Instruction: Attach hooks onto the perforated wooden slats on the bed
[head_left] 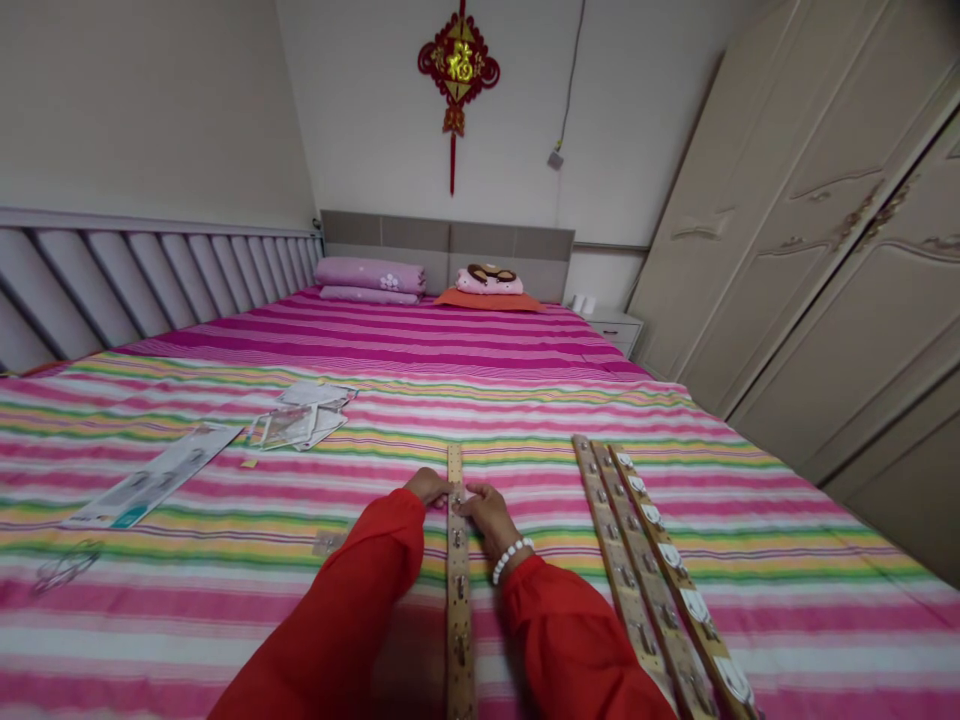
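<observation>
A narrow wooden strip with small metal hooks (459, 600) lies lengthwise on the striped bedsheet in front of me. My left hand (429, 487), in a red sleeve, holds its upper end from the left side. My right hand (487, 515), with a white bead bracelet, grips the same end from the right, and its fingertips hide a small spot on the wood. To the right lie several similar strips (645, 570) side by side, the outermost with white round pieces (694, 605) along it.
The pink-striped bed (795, 600) spreads wide around me. Left of my hands lie a printed card package (154, 478), clear plastic wrappers (304, 420) and a thin wire loop (67, 565). Pillows (370, 275) stand at the headboard (448, 240); a cream wardrobe (810, 250) stands right.
</observation>
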